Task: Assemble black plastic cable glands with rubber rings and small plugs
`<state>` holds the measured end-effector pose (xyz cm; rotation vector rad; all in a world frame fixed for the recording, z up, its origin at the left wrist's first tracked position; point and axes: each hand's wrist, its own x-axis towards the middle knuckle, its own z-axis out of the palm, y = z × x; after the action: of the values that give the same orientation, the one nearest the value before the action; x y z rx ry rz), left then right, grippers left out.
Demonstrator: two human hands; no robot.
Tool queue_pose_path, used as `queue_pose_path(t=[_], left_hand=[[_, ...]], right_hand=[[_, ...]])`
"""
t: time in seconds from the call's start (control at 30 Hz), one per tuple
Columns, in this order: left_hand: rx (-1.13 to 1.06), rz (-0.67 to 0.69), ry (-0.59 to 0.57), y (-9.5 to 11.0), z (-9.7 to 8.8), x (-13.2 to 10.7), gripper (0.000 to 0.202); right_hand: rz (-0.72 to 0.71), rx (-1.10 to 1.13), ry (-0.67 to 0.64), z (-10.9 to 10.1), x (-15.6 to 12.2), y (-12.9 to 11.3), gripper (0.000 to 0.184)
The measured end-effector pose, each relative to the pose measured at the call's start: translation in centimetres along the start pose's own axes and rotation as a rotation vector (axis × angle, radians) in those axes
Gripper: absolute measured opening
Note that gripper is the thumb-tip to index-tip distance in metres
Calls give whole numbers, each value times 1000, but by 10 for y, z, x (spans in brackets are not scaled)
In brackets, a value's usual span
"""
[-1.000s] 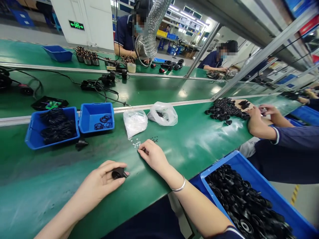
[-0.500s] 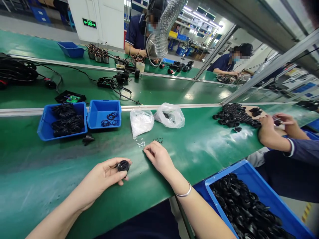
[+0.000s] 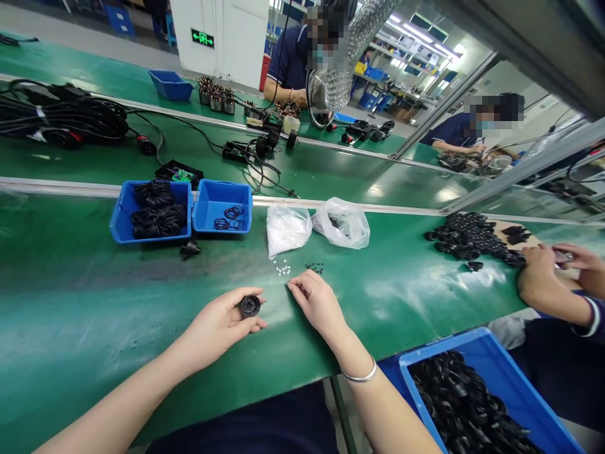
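One black round rubber part (image 3: 250, 306) sits in your left hand (image 3: 215, 328), its round face turned up, your fingers curled closely around its rim, out over the green worktop (image 3: 94, 302) toward its near edge. Your right hand (image 3: 316, 304) lies just beside it, nearer the far side, its fingertips (image 3: 293, 285) together on the belt; whether they pinch anything, you cannot tell. Just ahead are tiny white pieces (image 3: 283, 270) and small dark pieces (image 3: 314, 268), then two plastic bags (image 3: 288, 230) (image 3: 343, 224). A blue crate (image 3: 439, 350) of black parts sits past the near right edge.
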<state>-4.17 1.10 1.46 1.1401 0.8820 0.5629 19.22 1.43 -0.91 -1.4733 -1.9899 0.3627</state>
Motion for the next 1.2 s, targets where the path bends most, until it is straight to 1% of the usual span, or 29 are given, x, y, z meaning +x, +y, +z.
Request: queue_pose_path(t=[0.07,0.13,0.23,0.3,0.43,0.57,0.73,0.83,0.97,1.07,1.13,1.2], left_hand=[[32,14,-2,-6,0,1,44],[89,41,7,-10,0,1,43],[257,96,60,-12,0,0,40],[398,127,102,-11,1,-1,40],[581,193,129,-10,1,0,42],[665,204,116,-13,0,1,45],[676,192,107,-13,0,0,46],[692,195,109,-11,0,0,46],[695,253,106,-11,-1,0,45],[593,190,71,-15,0,1,44],[446,115,21,-19,2,2,45],[305,58,-17,-23,4,4,47]], right_hand=[[-13,25,39,0,-2,-9,13],[-44,75,65,2,-7,-25,11],[-139,127,39,10,-15,-49,9],[-190,106,15,18,-20,-59,10],[-212,-12,-4,30,-23,-61,14],[-268,-110,-23,31,-22,-60,17],[-324,-227,-72,27,-24,-66,20],[-333,-205,-95,28,-24,-66,22],[-284,-198,-116,27,-23,-67,24],[-272,-109,-131,19,-23,-62,22],[-224,-22,-76,10,-24,-50,19],[-73,-9,58,-3,-26,-31,15]])
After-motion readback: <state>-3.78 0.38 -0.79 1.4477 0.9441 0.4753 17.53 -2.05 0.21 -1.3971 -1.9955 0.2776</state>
